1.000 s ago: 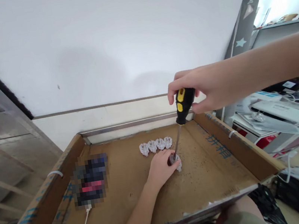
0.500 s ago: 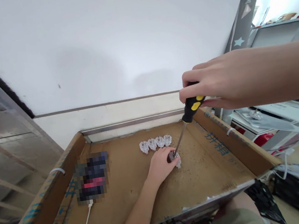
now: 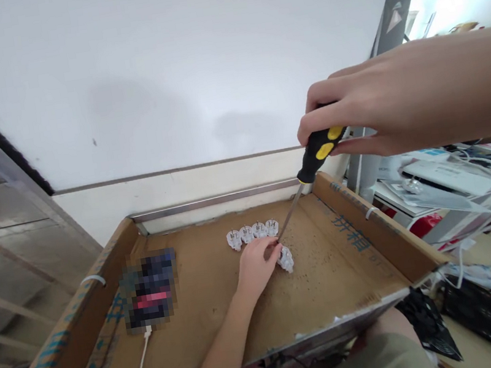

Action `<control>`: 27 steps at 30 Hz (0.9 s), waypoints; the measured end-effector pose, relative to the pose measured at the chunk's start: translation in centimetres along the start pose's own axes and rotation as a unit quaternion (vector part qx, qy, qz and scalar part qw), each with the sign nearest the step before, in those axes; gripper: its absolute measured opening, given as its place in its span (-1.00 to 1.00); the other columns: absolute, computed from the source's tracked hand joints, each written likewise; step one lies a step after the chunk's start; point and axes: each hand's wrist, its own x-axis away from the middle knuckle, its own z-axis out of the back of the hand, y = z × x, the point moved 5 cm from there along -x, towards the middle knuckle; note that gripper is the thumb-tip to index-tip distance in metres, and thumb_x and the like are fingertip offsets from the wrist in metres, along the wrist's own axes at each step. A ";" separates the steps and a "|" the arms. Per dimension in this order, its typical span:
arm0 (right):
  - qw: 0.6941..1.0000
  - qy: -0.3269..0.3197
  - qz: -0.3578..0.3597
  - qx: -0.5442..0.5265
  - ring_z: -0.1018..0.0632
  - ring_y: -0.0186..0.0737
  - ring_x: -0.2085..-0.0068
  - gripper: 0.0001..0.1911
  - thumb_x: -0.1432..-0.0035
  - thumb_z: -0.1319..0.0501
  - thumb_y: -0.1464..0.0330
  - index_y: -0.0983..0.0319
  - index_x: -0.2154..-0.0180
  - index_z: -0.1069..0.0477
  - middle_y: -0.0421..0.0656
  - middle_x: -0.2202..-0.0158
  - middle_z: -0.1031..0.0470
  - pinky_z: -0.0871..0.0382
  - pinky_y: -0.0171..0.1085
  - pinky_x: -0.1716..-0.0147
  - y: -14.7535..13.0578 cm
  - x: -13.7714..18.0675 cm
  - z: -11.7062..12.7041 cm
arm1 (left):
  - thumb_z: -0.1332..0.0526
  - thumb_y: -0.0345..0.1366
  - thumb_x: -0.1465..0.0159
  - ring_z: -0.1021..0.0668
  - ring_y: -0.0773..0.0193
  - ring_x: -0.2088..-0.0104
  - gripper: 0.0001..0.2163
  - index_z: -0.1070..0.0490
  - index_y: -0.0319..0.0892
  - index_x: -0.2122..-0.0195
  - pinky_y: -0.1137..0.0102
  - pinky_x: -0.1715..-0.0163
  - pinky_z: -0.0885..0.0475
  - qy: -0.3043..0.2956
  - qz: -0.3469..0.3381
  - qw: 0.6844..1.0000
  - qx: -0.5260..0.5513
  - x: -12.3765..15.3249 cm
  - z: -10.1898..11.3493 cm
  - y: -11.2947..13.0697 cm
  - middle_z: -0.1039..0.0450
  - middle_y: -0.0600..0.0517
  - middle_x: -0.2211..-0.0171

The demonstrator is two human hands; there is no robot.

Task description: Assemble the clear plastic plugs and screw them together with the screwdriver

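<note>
Head view: right hand [image 3: 374, 111] is clenched round a screwdriver [image 3: 312, 167], tip slanting toward a white plug [image 3: 285, 260] lying mid-tray, which left hand [image 3: 255, 266] touches with curled fingers. Risk: slanted tip could slip and jab those fingers. Four plugs [image 3: 253, 232] crowd behind; tray wall [image 3: 374, 232] limits rightward movement.

screwdriver [image 3: 312, 164]: black-and-yellow handle, shaft slanted down toward seven o'clock
plug [image 3: 286, 259]: white, lay on cardboard at the shaft tip
</note>
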 end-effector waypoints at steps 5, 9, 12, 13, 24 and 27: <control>0.994 0.030 0.004 0.102 -0.07 -0.69 0.52 -0.45 0.07 0.02 0.02 0.09 0.10 -0.41 -0.40 0.26 -0.28 0.19 -0.48 0.55 0.9 0.7 0.7 | -0.15 -0.32 -0.25 -0.53 0.28 0.28 -0.88 -0.45 -0.10 0.22 0.36 0.18 -0.39 0.024 0.040 0.999 -0.017 -0.2 0.6 -0.6 -0.53 0.09 0.27; 0.987 0.011 -0.041 0.153 -0.03 -0.70 0.54 -0.05 0.12 0.50 -0.10 0.13 -0.03 -0.31 -0.34 0.24 -0.25 0.25 -0.37 0.51 2.8 2.8 -1.7 | -0.15 -0.32 -0.23 -0.53 0.29 0.31 -0.86 -0.43 -0.08 0.19 0.38 0.20 -0.38 0.030 0.084 0.995 -0.043 -0.2 1.1 -0.9 -0.53 0.11 0.30; 0.984 0.027 -0.106 0.137 -0.20 -0.66 0.50 -0.19 -0.04 0.38 -0.12 0.12 -0.01 -0.34 -0.27 0.22 -0.33 0.26 -0.38 0.50 1.7 6.0 -6.3 | -0.17 -0.34 -0.20 -0.53 0.28 0.33 -0.85 -0.43 -0.07 0.21 0.39 0.23 -0.37 0.003 0.099 0.992 -0.072 -0.1 1.0 -0.9 -0.52 0.12 0.37; 0.980 0.037 -0.153 0.124 -0.23 -0.64 0.54 -0.32 -0.08 0.21 -0.11 0.13 0.05 -0.39 -0.24 0.28 -0.37 0.29 -0.38 0.52 0.9 7.4 -8.3 | -0.18 -0.35 -0.19 -0.53 0.27 0.33 -0.85 -0.44 -0.07 0.22 0.38 0.25 -0.37 -0.008 0.101 0.991 -0.083 -0.1 1.0 -0.9 -0.52 0.13 0.39; 0.884 0.031 -0.446 -0.139 -0.49 -0.29 0.52 -0.67 -0.13 -0.06 0.04 0.14 0.22 -0.31 -0.26 0.34 -0.46 -0.06 -0.39 0.66 -13.8 15.8 -27.0 | -0.18 -0.40 -0.18 -0.52 0.22 0.23 -0.84 -0.44 -0.08 0.23 0.31 0.16 -0.38 -0.013 0.085 0.991 -0.101 -0.2 0.7 -0.7 -0.52 0.07 0.26; 0.868 0.055 -0.470 -0.149 -0.51 -0.23 0.36 -0.61 -0.12 -0.05 0.01 0.14 0.17 -0.31 -0.18 0.23 -0.40 -0.26 -0.32 0.55 -14.3 15.2 -26.6 | -0.14 -0.33 -0.25 -0.51 0.27 0.22 -0.81 -0.40 -0.08 0.12 0.34 0.16 -0.42 0.123 0.106 0.987 -0.016 1.6 4.4 -0.3 -0.49 0.03 0.16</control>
